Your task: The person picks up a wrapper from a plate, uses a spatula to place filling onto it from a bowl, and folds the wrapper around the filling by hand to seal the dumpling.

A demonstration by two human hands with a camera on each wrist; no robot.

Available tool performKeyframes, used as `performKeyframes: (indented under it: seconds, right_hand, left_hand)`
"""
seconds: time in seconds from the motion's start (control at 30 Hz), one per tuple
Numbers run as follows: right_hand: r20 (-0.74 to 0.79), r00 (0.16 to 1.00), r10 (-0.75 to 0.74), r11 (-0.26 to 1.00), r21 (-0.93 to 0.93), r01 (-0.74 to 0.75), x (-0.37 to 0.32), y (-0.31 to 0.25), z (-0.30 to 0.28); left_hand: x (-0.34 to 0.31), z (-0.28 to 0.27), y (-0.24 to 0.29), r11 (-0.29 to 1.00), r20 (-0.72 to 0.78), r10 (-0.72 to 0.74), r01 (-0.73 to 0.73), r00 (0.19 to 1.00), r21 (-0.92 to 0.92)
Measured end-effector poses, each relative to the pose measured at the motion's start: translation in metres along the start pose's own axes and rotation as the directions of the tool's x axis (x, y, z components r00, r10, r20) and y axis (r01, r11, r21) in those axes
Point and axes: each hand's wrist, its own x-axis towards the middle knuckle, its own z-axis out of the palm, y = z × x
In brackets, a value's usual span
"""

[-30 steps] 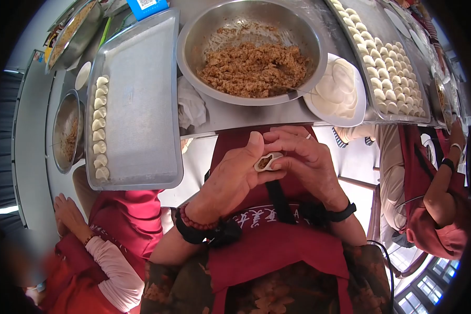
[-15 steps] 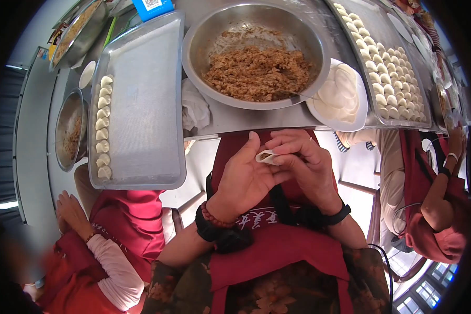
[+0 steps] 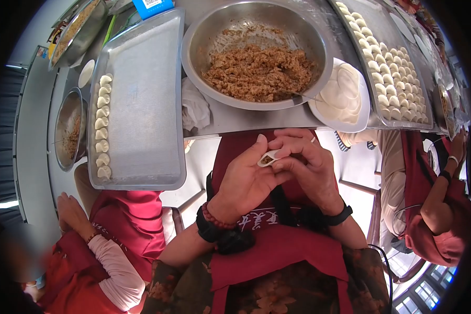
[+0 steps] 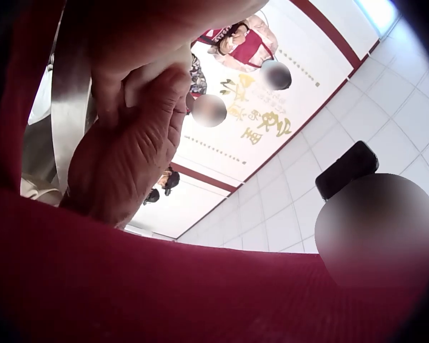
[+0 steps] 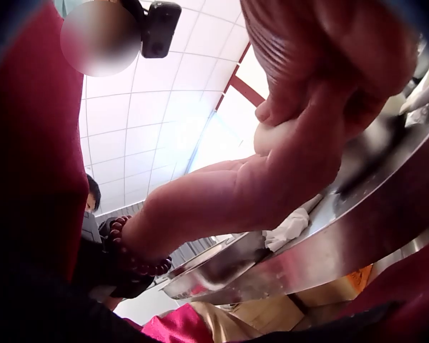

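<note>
A partly folded dumpling (image 3: 267, 158), its left end gaping over brown filling, is held in front of the apron, below the table edge. My right hand (image 3: 310, 165) pinches its wrapper between thumb and bent fingers. My left hand (image 3: 246, 182) lies under and beside it, palm up, with thumb and fingers extended; its fingertips are hidden behind the right hand. In the right wrist view, the pale wrapper (image 5: 272, 138) shows between the two hands. Beyond them stand a steel bowl (image 3: 191, 63) of minced filling and a plate (image 3: 365, 112) of stacked round wrappers (image 3: 340, 97).
A metal tray (image 3: 141, 115) on the left bears one column of folded dumplings (image 3: 102, 123). Another tray (image 3: 429, 123) at the right holds many dumplings (image 3: 392, 89). A crumpled white cloth (image 3: 194, 110) lies beside the bowl. People in red aprons sit on both sides.
The left hand has dropped back from closing against the dumpling to lying flatter beneath it. The right hand keeps its pinch, and the dumpling's open end has narrowed and tilted slightly.
</note>
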Motion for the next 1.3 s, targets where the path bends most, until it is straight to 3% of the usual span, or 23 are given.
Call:
performKeyframes:
  seconds: [0.13,0.23,0.33,0.43,0.53,0.6,0.63,0.83,0.93,1.03,1.3]
  right_hand:
    - [0.032,0.993,-0.115,0.986,-0.117,0.118,0.002,0.002,-0.002]
    - [0.050,0.995,-0.087,0.984,-0.152,0.094,0.004,-0.004,-0.002]
    - [-0.022,0.997,0.068,0.994,0.085,-0.065,-0.001,0.001,0.007]
    - [-0.036,0.995,0.096,0.972,0.220,-0.086,-0.004,0.006,0.012]
    - [-0.045,0.973,0.226,0.931,0.303,-0.202,-0.003,-0.011,0.013]
    - [0.043,0.997,-0.061,0.995,-0.082,0.065,0.002,-0.004,0.002]
    - [0.127,0.974,-0.187,0.941,-0.260,0.214,0.003,0.000,-0.001]
    - [-0.122,0.992,-0.018,0.999,0.036,0.022,-0.001,0.006,0.010]
    - [-0.082,0.996,-0.022,0.999,0.031,0.025,0.000,0.008,0.008]
    - [-0.069,0.989,0.128,0.991,0.055,-0.124,-0.001,-0.001,0.008]
    - [0.034,0.996,-0.082,0.987,-0.137,0.086,0.001,0.005,0.000]
  left_hand:
    - [-0.002,0.002,0.002,0.989,-0.003,0.014,-0.014,1.000,0.144]
    - [-0.005,0.001,0.001,0.974,0.008,0.069,-0.069,0.998,0.216]
    - [-0.006,-0.002,0.001,0.943,0.030,0.082,-0.087,0.996,0.322]
    - [-0.006,-0.004,0.001,0.931,-0.016,0.049,-0.040,0.999,0.362]
    - [-0.003,-0.011,0.002,0.959,0.042,0.014,-0.025,0.999,0.281]
    - [-0.004,0.003,0.006,0.977,-0.043,0.015,-0.006,0.999,0.212]
    - [-0.005,0.010,0.008,0.984,-0.085,0.014,0.001,0.996,0.176]
    - [-0.007,-0.002,0.004,0.997,-0.089,-0.020,0.027,0.996,0.074]
    - [-0.004,-0.020,0.001,1.000,0.085,0.014,-0.015,0.996,0.002]
    - [-0.004,-0.015,-0.001,0.998,0.016,0.036,-0.037,0.999,0.054]
    - [-0.005,-0.003,0.001,0.989,-0.036,0.039,-0.033,0.999,0.145]
